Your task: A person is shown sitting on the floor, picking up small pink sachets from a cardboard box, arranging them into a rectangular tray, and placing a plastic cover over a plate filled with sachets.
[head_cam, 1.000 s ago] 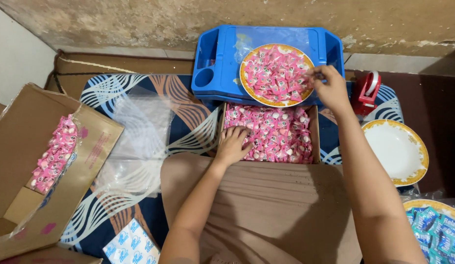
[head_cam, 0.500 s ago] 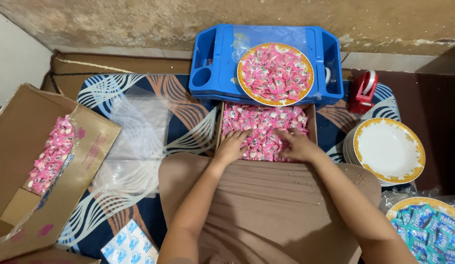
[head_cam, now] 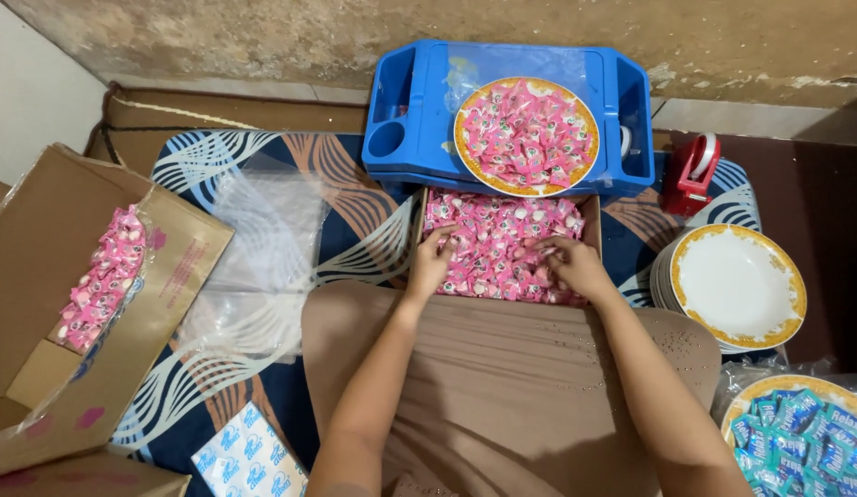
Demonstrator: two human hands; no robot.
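Both hands in pink candies

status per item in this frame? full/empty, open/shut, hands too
Box of pink candies: open, full.
Left hand: resting in the pink candies, grip unclear.
Right hand: resting in the pink candies, grip unclear.
Plate on blue tray: heaped with pink candies.
White plates: stacked, top one empty.
Plate of blue sachets: loaded, partly out of view.
Cardboard carton: open, holds a bag of pink candies.
Tape dispenser: upright, idle.
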